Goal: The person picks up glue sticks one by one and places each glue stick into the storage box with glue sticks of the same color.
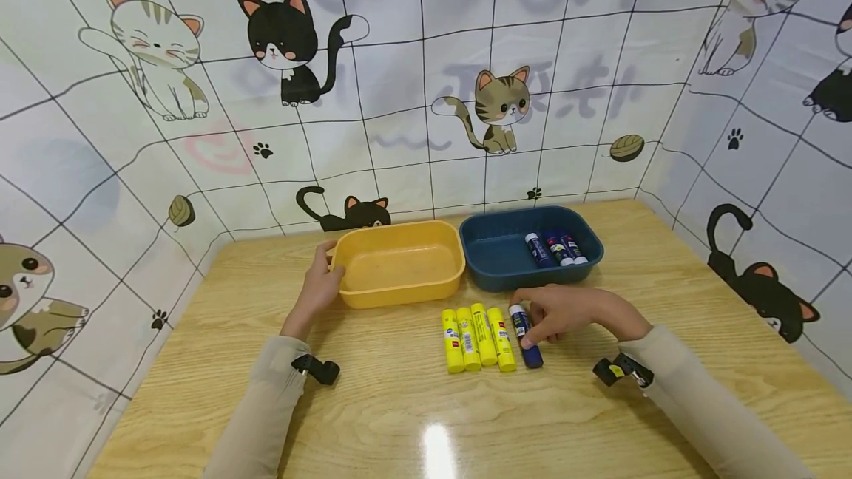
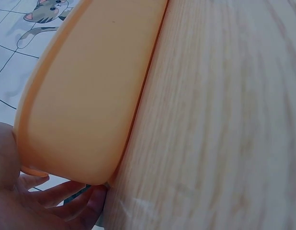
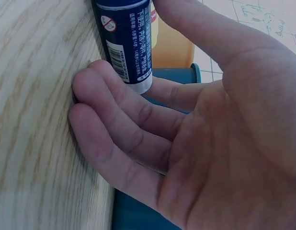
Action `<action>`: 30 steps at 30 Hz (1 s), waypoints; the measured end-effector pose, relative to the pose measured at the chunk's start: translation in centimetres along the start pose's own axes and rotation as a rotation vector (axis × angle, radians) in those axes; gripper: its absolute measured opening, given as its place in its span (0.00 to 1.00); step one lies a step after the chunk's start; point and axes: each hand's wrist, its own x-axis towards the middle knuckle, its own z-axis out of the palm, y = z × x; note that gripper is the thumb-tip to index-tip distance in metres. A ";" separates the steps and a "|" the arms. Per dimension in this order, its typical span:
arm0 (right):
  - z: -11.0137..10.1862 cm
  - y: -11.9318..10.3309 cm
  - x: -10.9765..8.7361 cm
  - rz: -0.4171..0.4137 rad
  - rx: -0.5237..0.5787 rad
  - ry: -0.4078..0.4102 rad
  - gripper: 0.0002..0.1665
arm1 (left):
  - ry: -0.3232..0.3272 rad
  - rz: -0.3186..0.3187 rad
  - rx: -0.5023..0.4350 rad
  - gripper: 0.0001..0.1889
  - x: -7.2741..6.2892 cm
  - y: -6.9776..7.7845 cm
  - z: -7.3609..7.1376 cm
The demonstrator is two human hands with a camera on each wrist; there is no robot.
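Note:
My left hand [image 1: 319,283] grips the left end of a yellow plastic bin [image 1: 399,296], its thumb over the rim and fingers outside. In the left wrist view the fingers curl against the bin's end wall [image 2: 71,153]. On the table, my right hand [image 1: 564,309] pinches a dark blue glue stick [image 1: 530,355] with a white cap, thumb by its lower part and index finger at the cap. The right wrist view shows its barcode label [image 3: 126,43], with the other fingers [image 3: 133,129] bent beside it. Several yellow glue sticks [image 1: 484,335] lie side by side to its left.
A dark blue bin [image 1: 492,276] stands right of the yellow one, with several blue glue sticks [image 1: 538,251] lying in its right half. Both stand near the back of the wooden table [image 1: 373,405], before a wall covering [image 1: 399,161] printed with cats.

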 end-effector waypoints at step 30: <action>0.0 -0.7 -0.4 -0.008 -0.020 0.051 0.33 | 0.006 -0.002 -0.001 0.33 -0.1 0.2 0.0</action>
